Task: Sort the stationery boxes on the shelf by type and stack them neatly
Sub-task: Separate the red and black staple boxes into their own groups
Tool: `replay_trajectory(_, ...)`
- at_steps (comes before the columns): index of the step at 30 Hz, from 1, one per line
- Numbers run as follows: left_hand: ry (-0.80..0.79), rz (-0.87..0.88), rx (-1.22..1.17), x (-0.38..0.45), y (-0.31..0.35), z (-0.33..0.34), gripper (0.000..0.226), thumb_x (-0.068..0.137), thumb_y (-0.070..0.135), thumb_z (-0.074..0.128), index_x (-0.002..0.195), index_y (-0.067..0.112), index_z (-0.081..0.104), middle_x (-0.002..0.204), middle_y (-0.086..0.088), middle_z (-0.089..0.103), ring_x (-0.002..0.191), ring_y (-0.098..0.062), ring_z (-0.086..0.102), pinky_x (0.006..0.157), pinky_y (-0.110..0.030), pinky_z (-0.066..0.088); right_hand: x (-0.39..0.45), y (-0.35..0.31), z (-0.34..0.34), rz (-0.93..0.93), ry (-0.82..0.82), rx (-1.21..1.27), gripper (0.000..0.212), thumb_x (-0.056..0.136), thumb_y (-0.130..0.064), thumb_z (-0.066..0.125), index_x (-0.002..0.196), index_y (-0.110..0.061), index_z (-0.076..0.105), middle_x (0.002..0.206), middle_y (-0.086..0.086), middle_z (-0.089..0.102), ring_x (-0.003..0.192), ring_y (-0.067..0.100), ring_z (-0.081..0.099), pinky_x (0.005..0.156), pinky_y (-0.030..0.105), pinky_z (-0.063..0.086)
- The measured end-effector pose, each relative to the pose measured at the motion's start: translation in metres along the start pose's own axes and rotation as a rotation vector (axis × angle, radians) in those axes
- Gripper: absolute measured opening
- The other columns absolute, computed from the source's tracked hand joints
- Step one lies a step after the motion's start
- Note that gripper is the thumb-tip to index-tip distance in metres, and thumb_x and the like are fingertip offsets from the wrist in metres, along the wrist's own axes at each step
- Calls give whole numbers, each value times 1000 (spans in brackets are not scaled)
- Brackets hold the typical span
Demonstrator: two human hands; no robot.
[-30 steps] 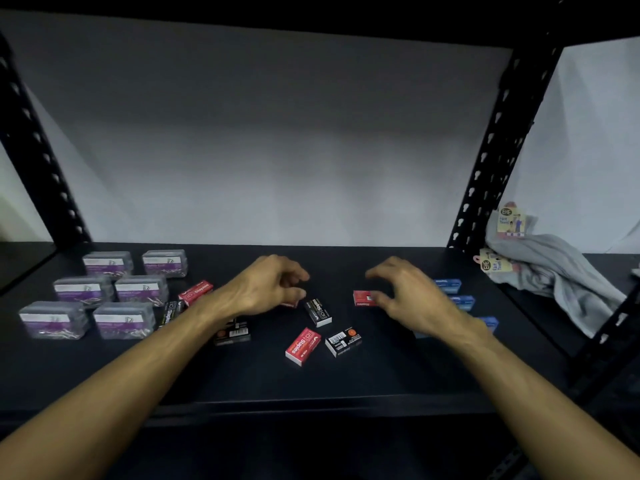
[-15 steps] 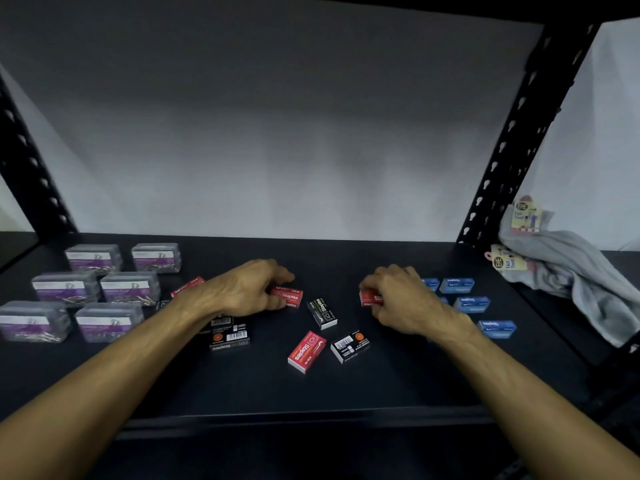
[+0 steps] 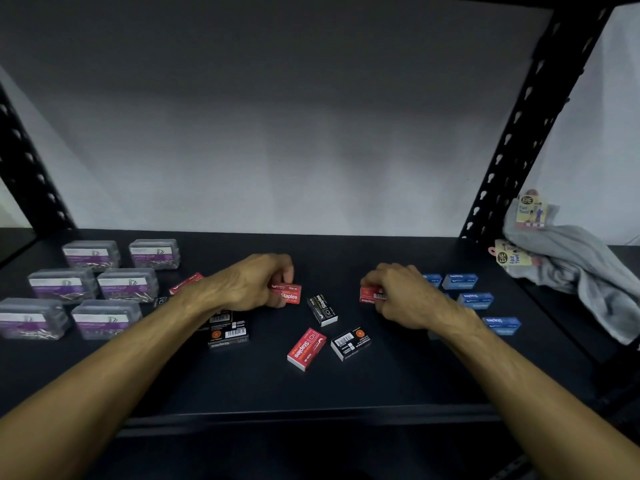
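Now red boxes (image 3: 289, 293) between fingers (image 3: 284, 271)

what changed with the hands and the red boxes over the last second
Both hands came down from open hovering and closed on red staple boxes: the left hand now grips one, the right hand another. The loose red box, the black boxes, the blue boxes and the clear clip boxes lie as before.
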State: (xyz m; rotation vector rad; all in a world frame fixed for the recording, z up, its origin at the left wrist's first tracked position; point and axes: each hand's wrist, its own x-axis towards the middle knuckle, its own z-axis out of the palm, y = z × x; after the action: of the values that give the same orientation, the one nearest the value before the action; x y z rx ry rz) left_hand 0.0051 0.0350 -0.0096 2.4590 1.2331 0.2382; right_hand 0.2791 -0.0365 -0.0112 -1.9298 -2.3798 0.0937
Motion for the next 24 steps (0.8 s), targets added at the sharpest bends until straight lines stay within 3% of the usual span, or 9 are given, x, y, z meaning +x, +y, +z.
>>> replay_trajectory(6, 2, 3, -47, 1, 1, 2, 25, 80, 18, 77, 98, 26, 61, 89, 8, 63, 79, -9, 61, 66, -20, 45, -1, 1, 2, -6, -9, 94, 43, 87, -17, 61, 129, -25, 58, 119, -4, 57, 114, 17, 53, 104, 35, 38)
replay_trajectory(10, -4, 1, -69, 1, 1, 2, 28, 83, 16, 75, 106, 28, 64, 97, 10, 66, 88, -8, 64, 79, -25, 52, 0, -1, -2, -24, -23, 193, 33, 92, -16, 58, 124, -24, 64, 120, -5, 63, 111, 15, 57, 97, 28, 43)
replay_trajectory(18, -6, 0, -47, 1, -2, 1, 36, 89, 17, 68, 122, 29, 63, 114, 9, 67, 105, -8, 62, 96, -32, 51, 2, -5, -2, 21, 14, 326, 38, 100, -12, 46, 136, -21, 54, 133, -4, 59, 122, 9, 54, 105, 24, 40)
replay_trajectory(24, -4, 10, -43, -1, 1, 2, 35, 89, 15, 67, 121, 27, 65, 113, 8, 68, 102, -7, 63, 94, -27, 51, -1, -3, -4, 20, 28, 354, 39, 99, -9, 46, 137, -19, 52, 127, -3, 61, 113, 7, 55, 95, 17, 39)
